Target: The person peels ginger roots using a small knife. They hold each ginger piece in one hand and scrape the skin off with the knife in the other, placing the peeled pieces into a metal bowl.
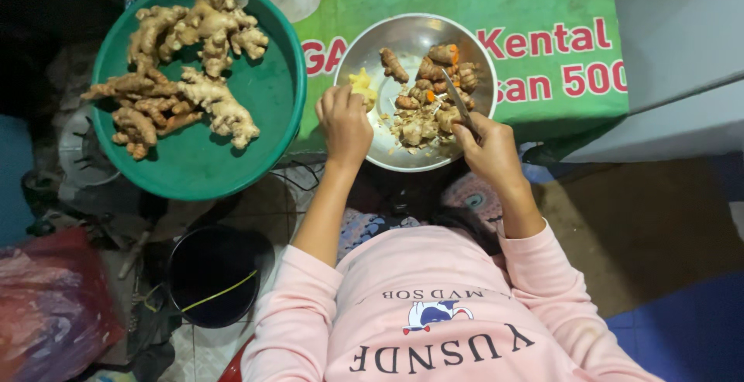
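Head view, looking down: a green banner [542,10] with red and white lettering covers the tabletop. On it sits a round metal bowl [403,33] of turmeric roots [434,72]. The right hand [487,148] is closed around a knife [459,103], its blade angled up-left over the roots. The left hand [345,122] pinches a yellow peeled piece [361,86] at the bowl's left rim. A green basin [198,161] of ginger [182,72] sits left.

Basin [194,169] of ginger [174,72] left of bowl [403,33] of turmeric [430,87]; bucket [213,273] below basin.
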